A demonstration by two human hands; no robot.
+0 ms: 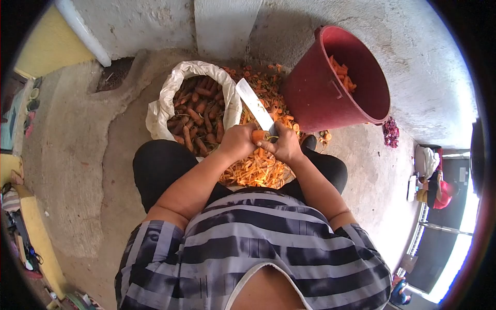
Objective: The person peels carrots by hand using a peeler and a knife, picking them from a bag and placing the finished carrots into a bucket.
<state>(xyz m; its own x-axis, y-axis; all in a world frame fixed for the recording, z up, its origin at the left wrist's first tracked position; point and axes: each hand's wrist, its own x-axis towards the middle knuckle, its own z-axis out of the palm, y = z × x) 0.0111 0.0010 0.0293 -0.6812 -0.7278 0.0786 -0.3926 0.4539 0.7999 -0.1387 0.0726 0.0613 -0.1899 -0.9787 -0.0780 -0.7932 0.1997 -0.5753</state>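
Observation:
My left hand (239,142) is closed around a carrot (259,136), whose orange end sticks out toward my right hand. In my right hand (284,144) is a knife (255,106) with a broad, pale blade pointing up and to the left. The knife's handle is mostly hidden by my fingers, and my right thumb lies close to the carrot. Below and behind both hands spreads a heap of orange carrot peelings (257,171). An open white sack (156,120) full of unpeeled carrots (199,109) stands just left of my hands.
A large red bucket (315,85) leans at the upper right, with peeled carrots (342,74) inside. Trimmed carrot ends lie by the wall. A dark red heap (391,133) is on the floor beyond the bucket. Another person (442,192) is at the far right.

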